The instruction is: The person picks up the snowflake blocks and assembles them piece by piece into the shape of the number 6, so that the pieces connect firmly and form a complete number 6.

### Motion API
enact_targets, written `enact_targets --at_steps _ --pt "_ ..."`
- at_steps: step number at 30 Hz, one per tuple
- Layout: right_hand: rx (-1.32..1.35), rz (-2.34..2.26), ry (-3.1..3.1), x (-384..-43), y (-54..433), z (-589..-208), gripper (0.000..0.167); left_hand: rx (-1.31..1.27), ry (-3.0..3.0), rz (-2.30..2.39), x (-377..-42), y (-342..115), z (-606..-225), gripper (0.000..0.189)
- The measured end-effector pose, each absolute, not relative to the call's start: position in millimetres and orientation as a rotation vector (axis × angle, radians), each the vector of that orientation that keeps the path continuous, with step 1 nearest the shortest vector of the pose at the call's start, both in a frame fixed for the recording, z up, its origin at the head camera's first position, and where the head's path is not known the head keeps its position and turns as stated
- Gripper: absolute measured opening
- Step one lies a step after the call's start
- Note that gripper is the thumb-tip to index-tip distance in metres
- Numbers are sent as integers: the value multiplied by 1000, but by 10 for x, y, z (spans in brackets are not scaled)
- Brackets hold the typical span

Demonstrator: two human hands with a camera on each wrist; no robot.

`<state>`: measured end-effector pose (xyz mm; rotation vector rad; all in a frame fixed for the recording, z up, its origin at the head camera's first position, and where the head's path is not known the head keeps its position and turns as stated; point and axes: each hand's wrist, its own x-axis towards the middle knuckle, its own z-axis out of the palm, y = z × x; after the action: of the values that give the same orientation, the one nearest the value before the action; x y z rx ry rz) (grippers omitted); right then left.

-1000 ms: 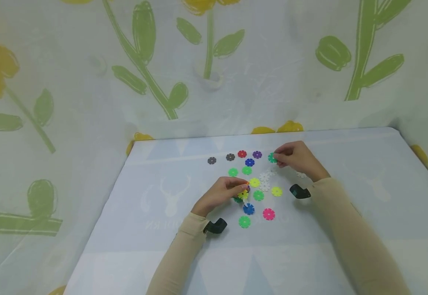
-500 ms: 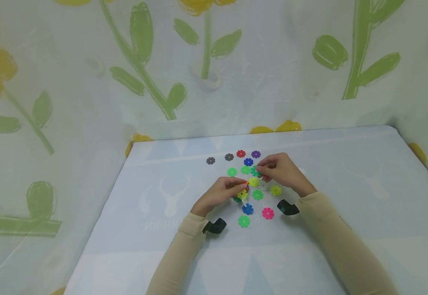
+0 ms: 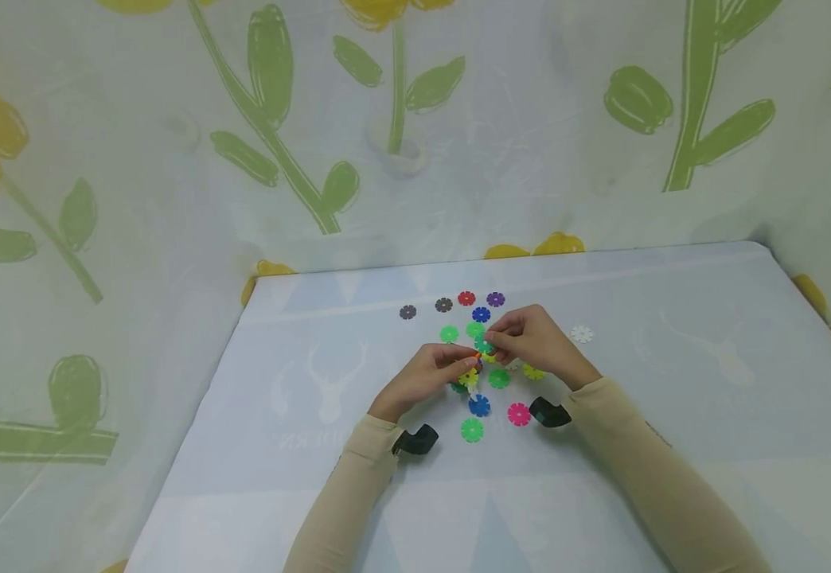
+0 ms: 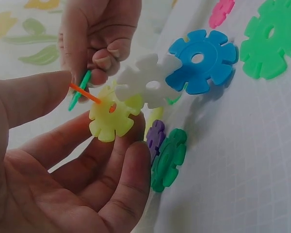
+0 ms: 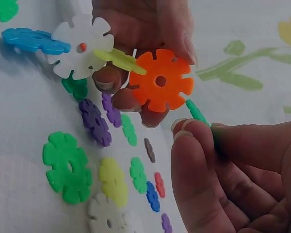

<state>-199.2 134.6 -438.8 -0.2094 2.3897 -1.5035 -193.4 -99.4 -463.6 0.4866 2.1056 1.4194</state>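
My left hand (image 3: 423, 378) holds a chain of interlocking notched discs, with the thumb on the orange disc (image 5: 148, 90). Slotted onto that is a yellow disc (image 4: 104, 127), then a white disc (image 5: 97, 36), then a blue disc (image 4: 213, 58) at the chain's end. My right hand (image 3: 536, 342) pinches a green disc (image 5: 197, 111) between thumb and fingertips. In the right wrist view the green disc stands edge-on close to the orange disc's rim; whether they touch I cannot tell. The fingers hide much of the green disc there.
Loose discs lie about the hands: a pink disc (image 3: 519, 414), a light green disc (image 3: 472, 430) in front, and red (image 3: 466, 298), purple (image 3: 496, 299) and grey (image 3: 407, 312) ones behind. A white disc (image 3: 582, 334) lies off to the right. Flowered cloth (image 3: 172, 159) surrounds the table.
My right hand has moved left and nearer to me, bringing the green disc up to the chain. The left hand has stayed about where it was.
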Motion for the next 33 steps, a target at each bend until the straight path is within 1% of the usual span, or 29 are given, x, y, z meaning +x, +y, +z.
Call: enact_targets --at_steps 9,16,19,27,33 --pt "-225 -1497 2377 -1982 1337 -4386 21 491 2121 1421 -1929 -990 -4630 41" --pt "-300 -1489 2397 -1968 1328 -4398 21 490 2129 1432 -1925 -998 -4619 40" --pt "-324 -1484 2405 -1958 1316 -4400 20 498 2132 1445 -1929 -996 -4626 39" --pt "-284 -1483 2436 -1934 1283 -4405 16 524 2184 1464 -1919 -953 -4638 34" --pt "-317 -1518 2439 -1908 1236 -4391 14 548 2222 1455 -1892 -944 -4617 28"
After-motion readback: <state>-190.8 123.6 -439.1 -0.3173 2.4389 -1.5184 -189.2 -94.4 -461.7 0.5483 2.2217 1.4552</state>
